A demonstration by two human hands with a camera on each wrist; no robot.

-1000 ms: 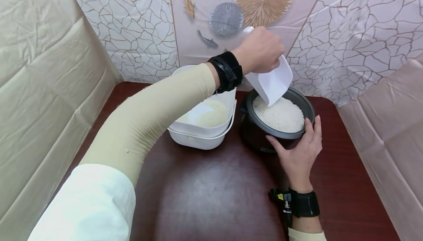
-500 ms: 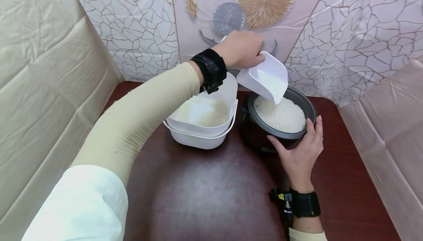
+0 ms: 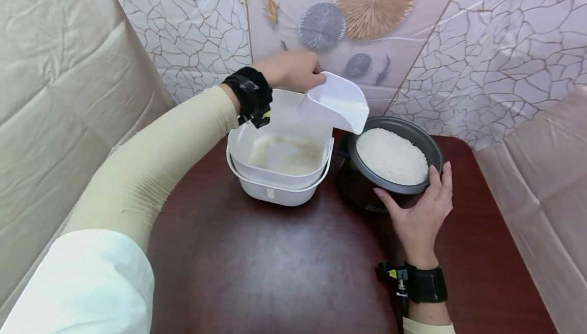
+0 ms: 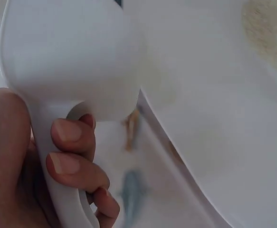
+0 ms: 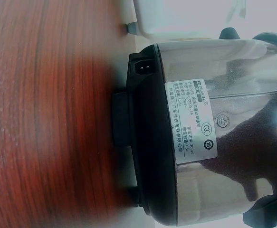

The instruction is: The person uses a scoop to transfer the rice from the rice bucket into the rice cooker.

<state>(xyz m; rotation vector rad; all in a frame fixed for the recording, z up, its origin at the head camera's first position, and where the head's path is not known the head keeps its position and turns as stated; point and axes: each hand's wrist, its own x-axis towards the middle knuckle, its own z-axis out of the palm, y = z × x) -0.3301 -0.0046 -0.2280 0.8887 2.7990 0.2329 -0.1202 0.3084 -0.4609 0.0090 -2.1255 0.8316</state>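
My left hand (image 3: 293, 69) grips the handle of a white plastic scoop (image 3: 344, 102), its fingers curled round it in the left wrist view. The scoop is tilted above the gap between a white bin (image 3: 279, 196) and a rice cooker (image 3: 362, 191); no rice shows in its visible inside. White rice (image 3: 393, 156) is heaped in the cooker's dark inner pot. At the cooker's near right side, my right hand (image 3: 419, 219) rests with thumb and fingers spread against the wall and rim. Some rice (image 3: 298, 160) lies on the bin's floor.
The bin and cooker stand side by side near the back of a dark red-brown table (image 3: 270, 257). Behind them is a patterned cloth wall (image 3: 197, 33). Beige cloth (image 3: 59, 94) closes in both sides. A label (image 5: 191, 121) shows on the cooker's shiny side.
My left hand has carried the scoop left, from over the rice in the cooker to beside the bin, levelling it somewhat. My right hand has stayed on the cooker.
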